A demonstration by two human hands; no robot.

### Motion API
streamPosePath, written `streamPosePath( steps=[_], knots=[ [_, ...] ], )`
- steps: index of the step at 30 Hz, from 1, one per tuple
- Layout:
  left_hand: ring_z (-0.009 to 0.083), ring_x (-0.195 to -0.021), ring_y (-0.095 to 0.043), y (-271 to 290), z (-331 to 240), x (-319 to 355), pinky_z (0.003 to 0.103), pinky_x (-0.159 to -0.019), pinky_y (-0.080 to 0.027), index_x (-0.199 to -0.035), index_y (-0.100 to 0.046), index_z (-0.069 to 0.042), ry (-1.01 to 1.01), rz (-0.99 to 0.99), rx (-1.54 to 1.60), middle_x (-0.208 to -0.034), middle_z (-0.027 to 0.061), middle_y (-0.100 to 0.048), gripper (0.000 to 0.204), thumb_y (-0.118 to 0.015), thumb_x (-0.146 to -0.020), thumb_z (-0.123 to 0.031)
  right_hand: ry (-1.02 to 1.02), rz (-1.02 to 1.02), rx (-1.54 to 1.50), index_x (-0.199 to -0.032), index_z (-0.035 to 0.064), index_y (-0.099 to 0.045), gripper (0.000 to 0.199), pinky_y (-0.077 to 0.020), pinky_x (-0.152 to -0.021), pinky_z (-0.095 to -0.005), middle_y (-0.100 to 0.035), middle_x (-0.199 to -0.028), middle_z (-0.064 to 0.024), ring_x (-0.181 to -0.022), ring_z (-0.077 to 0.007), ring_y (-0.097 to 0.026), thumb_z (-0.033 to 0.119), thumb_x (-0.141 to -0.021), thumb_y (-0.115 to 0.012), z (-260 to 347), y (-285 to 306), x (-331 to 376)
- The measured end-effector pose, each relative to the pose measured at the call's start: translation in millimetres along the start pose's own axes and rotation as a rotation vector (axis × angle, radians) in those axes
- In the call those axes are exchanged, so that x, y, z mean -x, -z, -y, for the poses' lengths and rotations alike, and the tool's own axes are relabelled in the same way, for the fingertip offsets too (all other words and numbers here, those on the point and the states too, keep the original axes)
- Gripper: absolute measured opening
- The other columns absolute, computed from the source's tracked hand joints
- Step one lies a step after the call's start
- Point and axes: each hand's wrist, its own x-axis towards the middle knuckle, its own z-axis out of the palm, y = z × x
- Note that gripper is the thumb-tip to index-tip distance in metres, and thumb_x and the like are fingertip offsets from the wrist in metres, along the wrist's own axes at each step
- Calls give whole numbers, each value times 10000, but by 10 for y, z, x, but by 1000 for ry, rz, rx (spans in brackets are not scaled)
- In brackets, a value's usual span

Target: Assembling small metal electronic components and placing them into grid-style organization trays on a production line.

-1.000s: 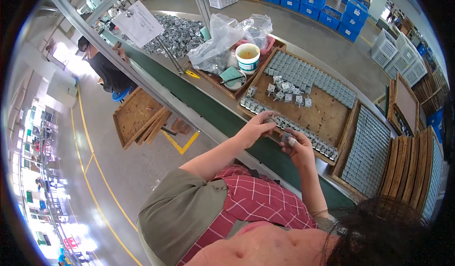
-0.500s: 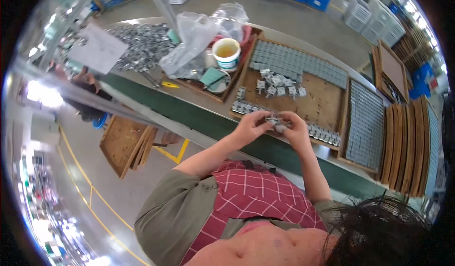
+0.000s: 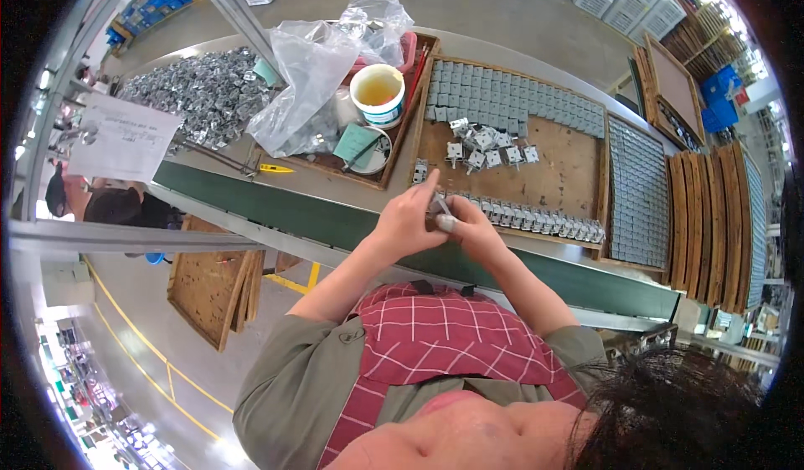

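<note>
My left hand [image 3: 408, 221] and my right hand [image 3: 471, 230] meet over the near edge of a wooden tray [image 3: 557, 168]. Between their fingers is a small silver metal part [image 3: 439, 205], mostly covered by the fingers. The left index finger points up and away from the grip. A pale wrap shows on a right-hand fingertip. Inside the tray, a row of metal parts [image 3: 544, 219] lines the near side. A loose heap of similar metal parts [image 3: 484, 146] lies in the middle, with packed rows of grey parts [image 3: 511, 93] behind.
Left of the tray stand a white bucket [image 3: 378, 93] with yellowish contents, a plastic bag [image 3: 306, 76] and a yellow-handled tool [image 3: 275, 168]. Farther left lies a large heap of metal pieces [image 3: 197, 93]. Another filled tray [image 3: 641, 202] and stacked wooden trays [image 3: 708, 219] stand right.
Both hands have moved left along the tray's near edge and come closer together around the part. The left index finger now stretches upward. The whole view has shifted slightly.
</note>
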Motion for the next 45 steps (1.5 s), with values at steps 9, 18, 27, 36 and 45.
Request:
streamPosePath(
  steps=[9,18,27,36,45],
  knots=[
    [360,-913,-648,39,380,172,410,-797,-526,-1204,-544,63,-3,-59,-74,-1020,227,-650,732,-791,-618,-299,-118,-76,333,-841,32,-567,299,-376,-509,-264,-504,-707,-18,-598,-101,-477,322,-908,-590,-47,-256,-230],
    [171,-773,-625,390,709,66,277,-672,-487,-1095,-629,20,436,-246,907,-1015,122,-674,329,-571,-851,-194,-43,15,728,-950,57,-656,384,-467,-523,-264,-595,-699,-36,-595,-118,-590,434,-912,-594,390,-234,-1084],
    [200,-779,-614,417,791,139,338,-695,-515,-1161,-577,23,630,-165,1736,-1093,133,-646,481,-515,-914,-385,684,-192,1127,-916,35,-678,214,-505,-775,-434,-668,-912,-189,-877,-362,-638,205,-840,-573,330,-277,-2330],
    [172,-780,-594,442,919,159,296,-693,-509,-1117,-570,19,701,-204,1614,-1103,134,-638,353,-534,-927,-276,677,-392,265,-1062,-16,-592,224,-550,-710,-323,-663,-895,-114,-796,-217,-676,167,-944,-540,836,-4,-1322],
    [82,-811,-584,305,888,-396,231,-674,-455,-1165,-595,19,552,-84,1026,-969,30,-636,309,-559,-916,-160,479,-629,-193,-1005,-1,-520,163,-580,-689,-371,-587,-833,-95,-724,-221,-649,142,-930,-498,636,813,16]
  ],
)
